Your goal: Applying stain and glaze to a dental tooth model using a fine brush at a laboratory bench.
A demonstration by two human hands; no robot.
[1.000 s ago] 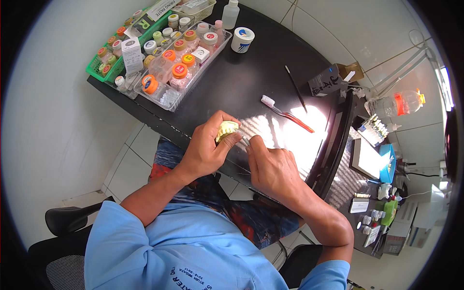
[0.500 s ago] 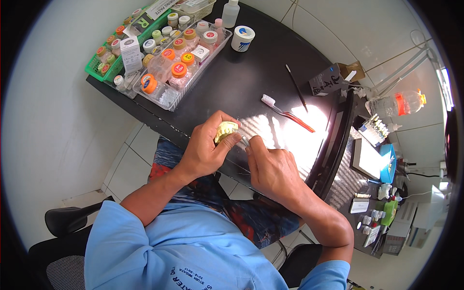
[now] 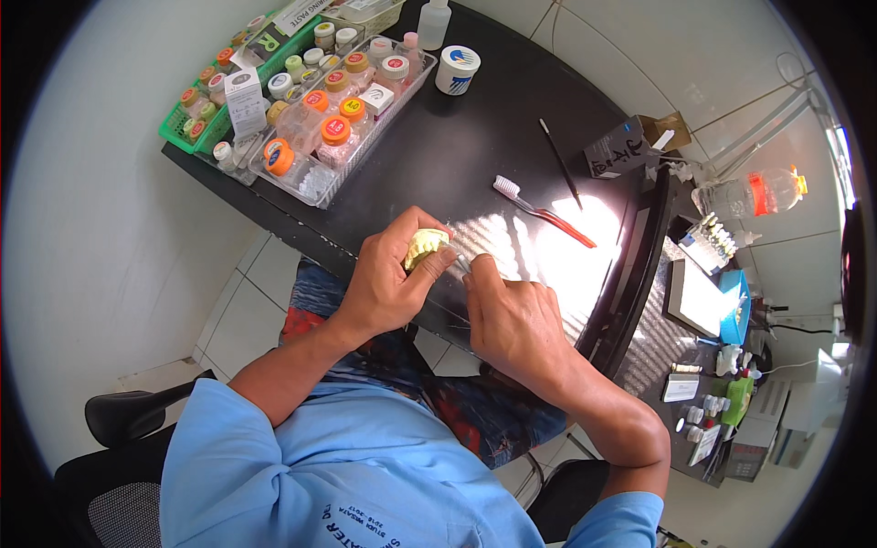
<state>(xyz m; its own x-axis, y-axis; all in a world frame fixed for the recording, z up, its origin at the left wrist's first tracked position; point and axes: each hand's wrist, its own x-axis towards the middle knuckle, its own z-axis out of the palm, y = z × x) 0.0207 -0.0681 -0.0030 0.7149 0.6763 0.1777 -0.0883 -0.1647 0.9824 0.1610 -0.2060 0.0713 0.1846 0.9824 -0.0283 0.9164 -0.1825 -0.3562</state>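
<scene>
A pale yellow dental cast (image 3: 427, 247) with a row of teeth is gripped in my left hand (image 3: 391, 279), fingers behind it and thumb across its near side. Close by on the right, my right hand (image 3: 518, 315) is closed in a pinch around a thin metallic tool (image 3: 465, 268); its kind is hidden by the fingers. The tool's tip points toward the cast, and I cannot tell whether they touch. Both hands are over the near edge of the black table (image 3: 411, 173). A toothbrush (image 3: 546, 215) with a red handle lies beyond my right hand.
A clear tray (image 3: 306, 194) of jars with orange lids and a green basket (image 3: 174, 128) stand at the far left. Behind are a white tub (image 3: 458, 70) and a squeeze bottle (image 3: 434, 25). A thin dark brush (image 3: 561, 164) lies near a grey box (image 3: 621, 151).
The tool between the hands has shifted slightly and shows less clearly. Both hands stay in nearly the same place, with the cast still in the left one.
</scene>
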